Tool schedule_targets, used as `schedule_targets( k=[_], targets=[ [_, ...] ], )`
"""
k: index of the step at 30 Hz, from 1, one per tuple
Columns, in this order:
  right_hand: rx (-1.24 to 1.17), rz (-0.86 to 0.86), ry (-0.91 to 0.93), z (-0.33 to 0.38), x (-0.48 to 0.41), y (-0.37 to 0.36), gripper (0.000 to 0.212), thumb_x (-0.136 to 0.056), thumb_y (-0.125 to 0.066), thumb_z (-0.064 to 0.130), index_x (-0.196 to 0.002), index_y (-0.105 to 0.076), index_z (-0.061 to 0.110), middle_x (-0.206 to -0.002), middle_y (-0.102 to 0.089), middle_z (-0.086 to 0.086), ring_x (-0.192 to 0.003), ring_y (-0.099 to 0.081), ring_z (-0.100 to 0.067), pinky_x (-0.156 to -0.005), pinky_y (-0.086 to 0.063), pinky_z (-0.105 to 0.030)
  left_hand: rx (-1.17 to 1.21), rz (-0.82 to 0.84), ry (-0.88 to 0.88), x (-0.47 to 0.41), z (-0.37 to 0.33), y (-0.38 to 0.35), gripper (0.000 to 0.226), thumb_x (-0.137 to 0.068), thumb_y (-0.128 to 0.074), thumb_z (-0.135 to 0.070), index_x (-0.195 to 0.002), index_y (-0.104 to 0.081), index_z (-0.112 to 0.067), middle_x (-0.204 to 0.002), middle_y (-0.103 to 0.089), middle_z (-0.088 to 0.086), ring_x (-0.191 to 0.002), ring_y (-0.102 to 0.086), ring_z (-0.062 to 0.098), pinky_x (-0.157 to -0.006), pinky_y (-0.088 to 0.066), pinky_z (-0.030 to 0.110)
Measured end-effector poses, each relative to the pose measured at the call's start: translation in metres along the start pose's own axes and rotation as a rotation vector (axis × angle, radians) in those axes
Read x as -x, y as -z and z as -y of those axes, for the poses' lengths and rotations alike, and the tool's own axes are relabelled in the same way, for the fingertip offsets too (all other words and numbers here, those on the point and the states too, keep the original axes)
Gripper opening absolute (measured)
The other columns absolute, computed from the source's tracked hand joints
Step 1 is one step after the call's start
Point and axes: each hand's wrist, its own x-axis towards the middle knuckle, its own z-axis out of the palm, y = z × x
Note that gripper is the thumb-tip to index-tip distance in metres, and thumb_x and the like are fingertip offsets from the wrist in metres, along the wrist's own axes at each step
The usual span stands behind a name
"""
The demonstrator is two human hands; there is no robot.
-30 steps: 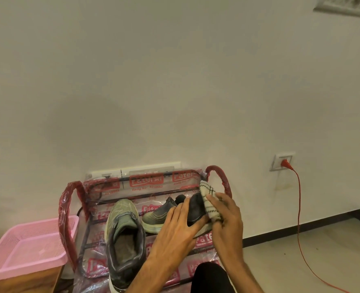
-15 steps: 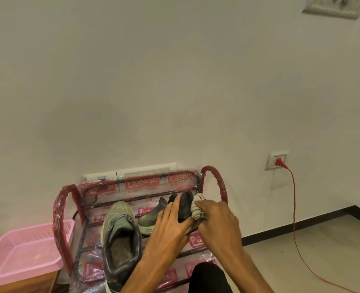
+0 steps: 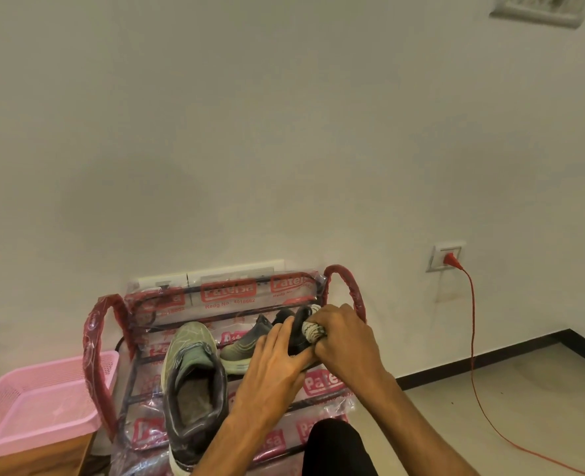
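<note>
Across most of our view stands a plain off-white painted wall [image 3: 284, 132], meeting a pale tiled floor [image 3: 524, 389] along a black skirting strip [image 3: 490, 359] at the right. Against the wall we see a low metal shoe rack [image 3: 344, 280], its rails and arched ends wrapped in clear plastic printed with red labels. Left of the rack, a pink perforated plastic basket [image 3: 44, 407] sits on a brown wooden desk [image 3: 61, 458].

On the rack's near rails lies a large olive-green sneaker [image 3: 195, 383], opening toward us. Behind it, on the upper rails, a second olive-green sneaker with a dark heel [image 3: 246, 345] rests on its side, toe to the left.

Our left hand [image 3: 277, 365] lies on that dark heel, fingers nearly straight along it and thumb spread beneath. Our right hand [image 3: 346, 341] is curled tightly around a bunched white cloth with dark lines [image 3: 313, 333], which presses against the heel.

A dark-trousered knee [image 3: 335, 448] shows at the bottom edge. On the wall at the right, a white socket [image 3: 436, 259] holds a red plug [image 3: 452, 261], and its thin red cord [image 3: 473, 338] drops to the floor.
</note>
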Motion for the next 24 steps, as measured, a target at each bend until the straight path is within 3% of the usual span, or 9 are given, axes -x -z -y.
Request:
schedule_targets(
  k=[3,6,10,15,19,24],
  targets=[
    [0.035,0.025,-0.115,-0.011,-0.011,0.002,0.013,-0.089,-0.060,0.021,-0.097,-0.070,0.022,-0.099,-0.068,0.003,-0.085,-0.057,-0.011,-0.079,-0.054,-0.029,-0.051,0.018,-0.006,-0.001,-0.004,0.001,0.085,-0.050,-0.095,-0.020,-0.120,-0.051,-0.037,-0.126,-0.058,0.022,-0.114,-0.060,0.037,-0.082,-0.057,0.047],
    [-0.028,0.032,-0.134,-0.012,-0.009,0.001,0.014,-0.086,-0.059,0.015,-0.087,-0.070,0.023,-0.088,-0.068,0.004,-0.072,-0.058,-0.009,-0.074,-0.056,-0.028,-0.042,0.020,0.003,0.000,-0.003,0.001,0.084,-0.048,-0.096,-0.020,-0.119,-0.053,-0.035,-0.125,-0.058,0.021,-0.111,-0.062,0.036,-0.081,-0.057,0.046],
    [-0.027,0.013,0.080,0.000,0.002,0.000,0.025,-0.089,-0.057,0.016,-0.110,-0.069,0.023,-0.108,-0.062,0.009,-0.097,-0.047,-0.008,-0.081,-0.044,-0.022,0.011,0.007,0.015,-0.002,0.001,0.000,0.076,-0.059,-0.092,-0.020,-0.121,-0.049,-0.026,-0.135,-0.050,0.022,-0.122,-0.054,0.037,-0.087,-0.055,0.048],
    [0.043,0.052,0.073,-0.021,-0.007,-0.005,0.028,-0.091,-0.056,0.022,-0.115,-0.068,0.027,-0.116,-0.063,0.011,-0.100,-0.046,-0.009,-0.080,-0.046,-0.025,-0.018,0.043,0.003,0.001,-0.002,-0.002,0.086,-0.059,-0.091,-0.014,-0.128,-0.046,-0.039,-0.134,-0.052,0.022,-0.123,-0.053,0.039,-0.087,-0.055,0.050],
    [-0.002,0.071,-0.036,-0.037,-0.016,-0.012,0.020,-0.089,-0.058,0.019,-0.100,-0.074,0.023,-0.103,-0.069,0.008,-0.085,-0.057,-0.011,-0.075,-0.055,-0.031,-0.024,0.073,0.027,0.005,-0.001,-0.002,0.084,-0.056,-0.093,-0.020,-0.126,-0.051,-0.038,-0.133,-0.052,0.024,-0.120,-0.056,0.040,-0.084,-0.056,0.048],
    [-0.278,0.216,-0.176,-0.049,-0.012,-0.020,0.024,-0.088,-0.052,0.003,-0.087,-0.073,0.013,-0.084,-0.071,0.002,-0.073,-0.064,-0.012,-0.075,-0.058,-0.034,0.033,0.075,0.042,0.012,0.004,0.005,0.073,-0.064,-0.089,-0.026,-0.126,-0.054,-0.038,-0.140,-0.046,0.022,-0.124,-0.052,0.039,-0.088,-0.055,0.047]
  ],
)
